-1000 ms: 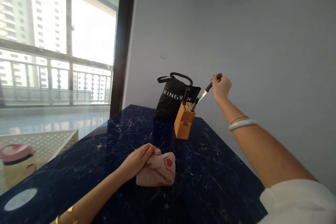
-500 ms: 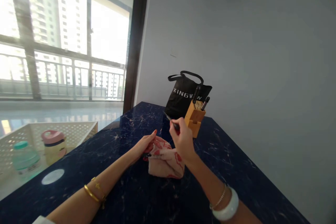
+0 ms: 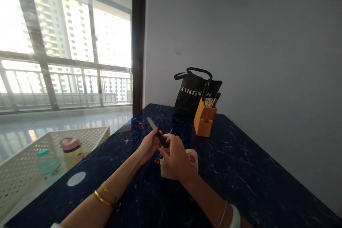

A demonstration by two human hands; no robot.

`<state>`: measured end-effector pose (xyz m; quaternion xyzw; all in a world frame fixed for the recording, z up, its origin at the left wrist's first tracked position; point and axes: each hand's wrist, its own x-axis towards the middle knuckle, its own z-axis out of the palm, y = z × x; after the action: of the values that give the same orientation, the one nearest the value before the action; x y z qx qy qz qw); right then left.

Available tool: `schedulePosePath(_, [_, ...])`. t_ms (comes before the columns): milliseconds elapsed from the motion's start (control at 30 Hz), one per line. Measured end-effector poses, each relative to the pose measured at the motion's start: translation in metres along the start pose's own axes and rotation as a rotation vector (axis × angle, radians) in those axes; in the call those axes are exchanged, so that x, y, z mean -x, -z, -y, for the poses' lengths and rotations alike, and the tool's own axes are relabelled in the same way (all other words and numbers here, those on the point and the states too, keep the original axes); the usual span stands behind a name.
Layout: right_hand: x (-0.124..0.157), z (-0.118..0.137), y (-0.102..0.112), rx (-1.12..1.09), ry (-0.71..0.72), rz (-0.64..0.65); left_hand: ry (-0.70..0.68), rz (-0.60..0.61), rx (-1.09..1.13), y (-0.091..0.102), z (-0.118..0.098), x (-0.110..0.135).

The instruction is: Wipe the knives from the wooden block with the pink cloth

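A small knife [image 3: 157, 132] with a black handle points up and to the left over the dark blue marble table [image 3: 240, 171]. My right hand [image 3: 175, 158] is closed round its handle. My left hand [image 3: 149, 144] touches the knife near where blade meets handle, fingers curled against it. Under both hands lies a pink cloth with red marks [image 3: 192, 158], mostly hidden by my right hand. A wooden knife block [image 3: 204, 117] with two black handles in it stands further back on the table.
A black tote bag with white letters [image 3: 193, 92] stands behind the block, against the grey wall. A white perforated basket [image 3: 32, 156] at the left holds a green-capped bottle [image 3: 48, 165] and a pink-lidded cup [image 3: 71, 149]. A white round spot [image 3: 76, 179] marks the table's left side.
My right hand pulled the knife out of the block and brought it down to the cloth. My left hand left the cloth and now touches the knife. The view swung left.
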<state>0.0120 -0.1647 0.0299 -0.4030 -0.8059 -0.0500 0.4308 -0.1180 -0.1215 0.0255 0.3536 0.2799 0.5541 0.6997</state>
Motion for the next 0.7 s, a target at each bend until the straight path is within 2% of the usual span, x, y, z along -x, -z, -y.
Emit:
schedulePosePath(67, [0.004, 0.002, -0.001, 0.044, -0.050, 0.005, -0.107, -0.104, -0.044, 0.006, 0.000, -0.005])
schedulePosePath(167, [0.009, 0.005, 0.000, 0.174, -0.052, 0.112, -0.216, -0.188, -0.182, 0.016, 0.005, -0.011])
schedulePosePath(267, [0.014, 0.007, 0.000, 0.278, 0.019, 0.261, -0.237, -0.208, -0.304, 0.024, 0.011, -0.016])
schedulePosePath(367, [0.018, 0.002, -0.002, 0.349, 0.061, 0.341, -0.236, -0.192, -0.358, 0.029, 0.015, -0.017])
schedulePosePath(467, [0.017, -0.015, -0.002, 0.407, 0.028, 0.343, -0.196, -0.170, -0.363, 0.031, 0.015, -0.016])
schedulePosePath(700, [0.012, -0.079, 0.012, 0.590, -0.180, 0.318, -0.175, -0.150, -0.411, 0.034, 0.009, -0.016])
